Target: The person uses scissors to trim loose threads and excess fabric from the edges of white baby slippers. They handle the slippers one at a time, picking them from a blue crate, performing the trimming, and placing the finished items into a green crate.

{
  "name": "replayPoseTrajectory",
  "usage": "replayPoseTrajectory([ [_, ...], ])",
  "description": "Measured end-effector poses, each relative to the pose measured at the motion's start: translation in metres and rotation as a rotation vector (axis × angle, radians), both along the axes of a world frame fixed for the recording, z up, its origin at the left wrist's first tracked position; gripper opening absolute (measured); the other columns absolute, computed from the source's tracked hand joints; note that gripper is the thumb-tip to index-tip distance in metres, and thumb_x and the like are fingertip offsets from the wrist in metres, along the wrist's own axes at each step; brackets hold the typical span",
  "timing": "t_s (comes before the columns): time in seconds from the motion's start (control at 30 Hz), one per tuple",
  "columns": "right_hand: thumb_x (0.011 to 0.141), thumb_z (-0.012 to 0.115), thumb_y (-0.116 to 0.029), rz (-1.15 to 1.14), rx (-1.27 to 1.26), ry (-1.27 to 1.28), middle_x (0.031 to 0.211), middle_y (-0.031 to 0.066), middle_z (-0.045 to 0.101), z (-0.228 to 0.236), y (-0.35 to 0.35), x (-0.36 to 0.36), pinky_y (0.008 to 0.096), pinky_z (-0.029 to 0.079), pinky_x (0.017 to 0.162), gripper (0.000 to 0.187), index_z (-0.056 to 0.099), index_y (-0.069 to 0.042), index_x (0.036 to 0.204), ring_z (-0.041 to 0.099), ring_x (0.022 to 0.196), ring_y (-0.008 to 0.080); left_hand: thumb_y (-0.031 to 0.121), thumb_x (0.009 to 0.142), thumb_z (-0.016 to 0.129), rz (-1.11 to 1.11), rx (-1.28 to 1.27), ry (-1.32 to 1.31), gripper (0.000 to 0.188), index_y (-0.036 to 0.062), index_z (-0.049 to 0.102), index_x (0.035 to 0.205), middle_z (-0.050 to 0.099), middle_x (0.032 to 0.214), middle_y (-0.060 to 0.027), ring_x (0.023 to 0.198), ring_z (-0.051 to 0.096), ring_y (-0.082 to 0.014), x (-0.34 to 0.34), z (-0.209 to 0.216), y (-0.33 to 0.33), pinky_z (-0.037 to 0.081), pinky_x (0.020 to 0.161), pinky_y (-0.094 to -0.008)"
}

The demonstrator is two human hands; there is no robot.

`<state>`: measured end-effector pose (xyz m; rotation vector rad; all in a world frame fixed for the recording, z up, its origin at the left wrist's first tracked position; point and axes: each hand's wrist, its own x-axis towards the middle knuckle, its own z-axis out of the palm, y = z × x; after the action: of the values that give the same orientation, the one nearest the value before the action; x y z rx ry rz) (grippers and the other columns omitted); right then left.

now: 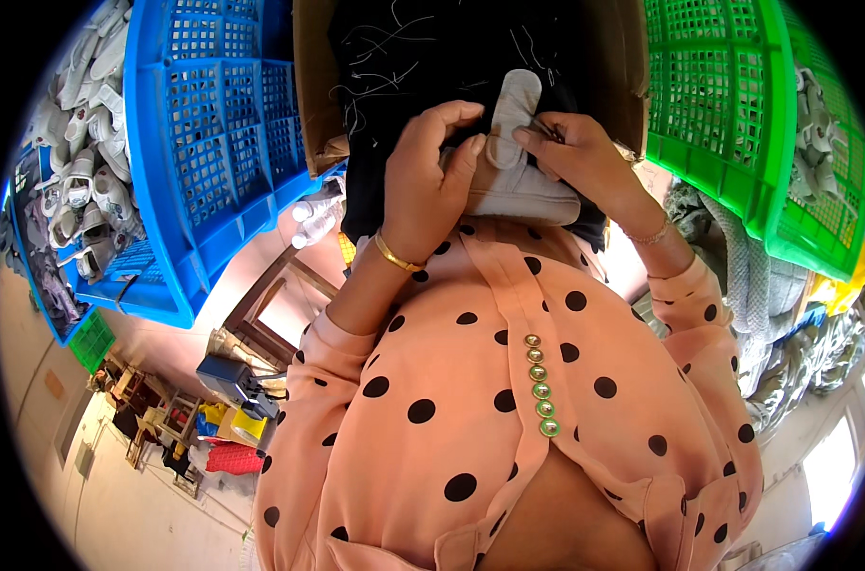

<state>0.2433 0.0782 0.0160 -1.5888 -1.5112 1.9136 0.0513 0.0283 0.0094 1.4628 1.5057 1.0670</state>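
A white cloth shoe piece [523,195] is held over my lap, with a rounded, sole-shaped flap [518,95] standing up from it. My left hand [427,171] curls round its left side, fingers bent and thumb against it. On the other side, my right hand [585,157] pinches the flap's edge between thumb and fingers. A thin dark thing shows between those right fingers, too small to name. Beneath the shoe piece lies black cloth [385,114] strewn with loose white threads.
At left stands a blue plastic crate [151,124], with many small white shoes [94,190] beyond its wall. A green crate [723,105] stands at right, more white shoes [813,143] behind it. Cardboard edges [316,86] flank the black cloth. Grey cloth bundles [737,247] sit below the green crate.
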Motion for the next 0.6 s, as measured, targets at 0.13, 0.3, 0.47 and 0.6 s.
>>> replayPoseTrajectory([
  [0.13, 0.094, 0.063, -0.030, -0.062, -0.102, 0.115, 0.058, -0.0028, 0.048, -0.006, -0.002, 0.001, 0.0215, 0.035, 0.047, 0.033, 0.061, -0.001, 0.077, 0.040, 0.052, 0.0042, 0.012, 0.075, 0.075, -0.235, 0.279, 0.371, 0.019, 0.0123, 0.070, 0.093, 0.067, 0.090, -0.0015, 0.092, 0.058, -0.0241, -0.012, 0.010, 0.005, 0.049, 0.078, -0.0339],
  [0.3, 0.095, 0.061, -0.029, -0.147, -0.097, 0.171, 0.060, -0.0026, 0.050, -0.003, -0.012, -0.008, 0.0217, 0.036, 0.049, 0.033, 0.059, -0.002, 0.077, 0.042, 0.054, 0.0038, 0.011, 0.072, 0.077, -0.280, 0.361, 0.454, 0.017, 0.0105, 0.072, 0.087, 0.067, 0.087, -0.0022, 0.087, 0.059, -0.0237, -0.008, 0.013, 0.006, 0.049, 0.075, -0.0329],
  [0.47, 0.095, 0.060, -0.026, -0.171, 0.006, 0.102, 0.059, -0.0003, 0.050, -0.004, -0.022, -0.014, 0.0237, 0.038, 0.051, 0.032, 0.057, -0.001, 0.076, 0.044, 0.056, 0.0050, 0.009, 0.069, 0.077, -0.279, 0.440, 0.506, 0.018, 0.0094, 0.072, 0.086, 0.067, 0.086, -0.0027, 0.085, 0.060, -0.0236, -0.007, 0.018, 0.001, 0.050, 0.075, -0.0334],
  [0.6, 0.094, 0.059, -0.024, -0.188, 0.047, 0.077, 0.058, 0.0012, 0.049, -0.005, -0.028, -0.018, 0.0247, 0.038, 0.051, 0.032, 0.054, 0.000, 0.074, 0.042, 0.056, 0.0056, 0.008, 0.072, 0.073, -0.299, 0.507, 0.587, 0.015, 0.0070, 0.069, 0.087, 0.066, 0.087, -0.0032, 0.085, 0.060, -0.0240, -0.004, 0.018, -0.004, 0.050, 0.076, -0.0347],
])
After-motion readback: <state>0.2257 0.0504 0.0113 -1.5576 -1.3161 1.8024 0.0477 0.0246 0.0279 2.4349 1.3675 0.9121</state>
